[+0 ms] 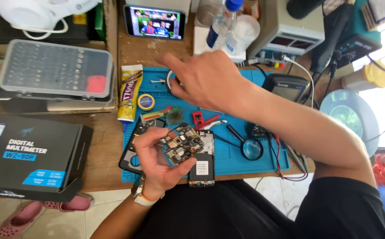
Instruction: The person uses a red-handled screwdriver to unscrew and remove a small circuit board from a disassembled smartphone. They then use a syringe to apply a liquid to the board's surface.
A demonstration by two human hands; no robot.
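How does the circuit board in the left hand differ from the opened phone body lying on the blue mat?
The circuit board is lifted and tilted, pinched in the left hand; the opened phone body lies flat on the blue mat, untouched. The board is irregular and crowded with small components; the body is a plain rectangle bearing a white label. The board looks smaller. Both are exposed phone parts.

Your left hand (157, 155) curls palm-up near your body, fingers closed; your right hand (206, 79) stretches forward, index finger extended

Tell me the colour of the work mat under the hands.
Blue work mat, clearest in the head view.
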